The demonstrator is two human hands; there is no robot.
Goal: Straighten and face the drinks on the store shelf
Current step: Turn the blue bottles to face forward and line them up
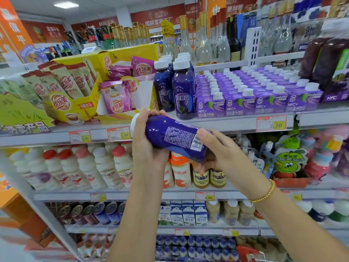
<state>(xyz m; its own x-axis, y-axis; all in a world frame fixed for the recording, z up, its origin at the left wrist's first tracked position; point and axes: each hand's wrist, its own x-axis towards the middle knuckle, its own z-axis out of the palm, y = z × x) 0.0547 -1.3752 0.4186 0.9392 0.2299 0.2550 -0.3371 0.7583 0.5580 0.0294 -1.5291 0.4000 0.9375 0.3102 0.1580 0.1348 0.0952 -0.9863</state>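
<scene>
Head view: one bottle is off the shelf and held in the air by both hands, just in front of the shelf's front edge and below the blue bottles standing there. The left hand wraps the cap end, its fingers curled over the shoulder with a bit of white cap showing behind them. The right hand holds the base end, thumb lying on the label near the barcode and fingers curled underneath.

The bottle lies nearly flat. Its long axis runs from upper left to lower right, cap to the left and base to the right and a little toward the camera. The fine-print back label with the barcode faces the camera, so the front label is turned away.

The step in hand looks like checking or turning this bottle before it goes back into its row. The standing bottles show their front labels outward, between the yellow box on their left and the purple cartons on their right.

The next move, as I judge it, calls for swinging the cap end up until the bottle is upright, twisting it so the front label faces out, then setting it at the front edge in line with its mates, without knocking them.
</scene>
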